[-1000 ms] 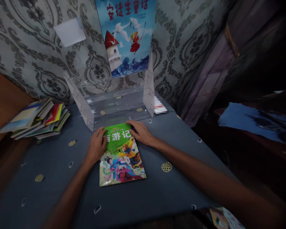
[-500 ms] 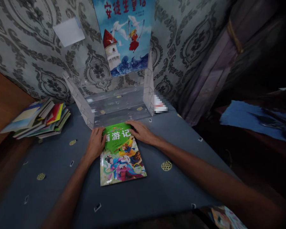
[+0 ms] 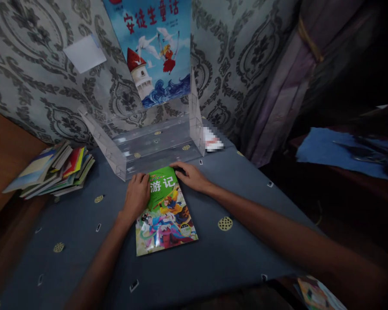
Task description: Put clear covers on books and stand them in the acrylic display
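A green picture book (image 3: 164,215) lies flat on the blue-grey tablecloth (image 3: 67,241), its top edge close to a clear acrylic stand (image 3: 155,142). My left hand (image 3: 137,196) rests on the book's top left corner, fingers curled over the cover. At the top right corner my right hand (image 3: 189,175) lies with its fingers on the book's edge. A blue storybook (image 3: 151,47) with a tower and swans stands upright in the upper part of the clear stand, against the wall.
A loose pile of thin books (image 3: 51,170) sits at the table's left, beside a wooden panel (image 3: 6,163). A curtain (image 3: 278,86) hangs to the right, with a blue cloth (image 3: 336,153) on dark furniture beyond. Another book (image 3: 317,295) peeks in at bottom right.
My left hand has slid further right onto the green book's cover, hiding the first title character. The view has shifted a little; the book stays flat.
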Available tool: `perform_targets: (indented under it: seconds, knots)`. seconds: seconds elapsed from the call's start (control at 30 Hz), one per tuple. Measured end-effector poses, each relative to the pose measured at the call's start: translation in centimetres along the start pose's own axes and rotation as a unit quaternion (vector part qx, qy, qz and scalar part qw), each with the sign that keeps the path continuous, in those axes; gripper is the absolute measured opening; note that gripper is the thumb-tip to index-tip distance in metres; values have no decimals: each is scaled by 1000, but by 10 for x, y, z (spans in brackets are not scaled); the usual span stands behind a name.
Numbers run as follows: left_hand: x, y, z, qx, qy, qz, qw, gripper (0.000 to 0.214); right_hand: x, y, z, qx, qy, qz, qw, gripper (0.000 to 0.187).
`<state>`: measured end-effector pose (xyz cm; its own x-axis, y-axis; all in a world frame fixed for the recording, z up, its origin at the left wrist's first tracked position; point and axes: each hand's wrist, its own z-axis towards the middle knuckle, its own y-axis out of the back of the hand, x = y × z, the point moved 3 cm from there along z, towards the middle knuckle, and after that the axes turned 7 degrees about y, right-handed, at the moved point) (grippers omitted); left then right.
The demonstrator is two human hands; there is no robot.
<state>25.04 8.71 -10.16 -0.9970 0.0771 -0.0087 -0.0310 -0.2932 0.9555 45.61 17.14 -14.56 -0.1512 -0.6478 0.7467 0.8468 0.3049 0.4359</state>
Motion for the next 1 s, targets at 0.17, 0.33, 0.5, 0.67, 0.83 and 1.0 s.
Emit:
perform_targets:
  seconds: [0.17, 0.33, 0.5, 0.67, 0.83, 1.0]
  knots:
    - [-30, -4, 14, 28, -33, -32, 999, 33, 2, 4, 2, -12, -17, 46, 999, 43]
    - [-54, -11, 17, 45, -51, -40, 997, 39, 1, 2, 3, -3, -8, 26, 1000, 42]
    - [-74, -12, 12, 70, -26, -32, 997, 60, -2, 3, 4, -1, 7, 31, 1000, 39]
    - [-83, -6, 12, 89, -5, -23, 996, 54, 2, 2, 1, 0, 15, 16, 1000, 36]
    - [-70, 7, 0, 130, -75, -32, 988, 52, 17, 2, -2, -1, 25, -29, 999, 30]
    - [-38, 26, -30, 216, -177, -63, 958, 63, 33, -2, -5, 51, -7, 69, 996, 32]
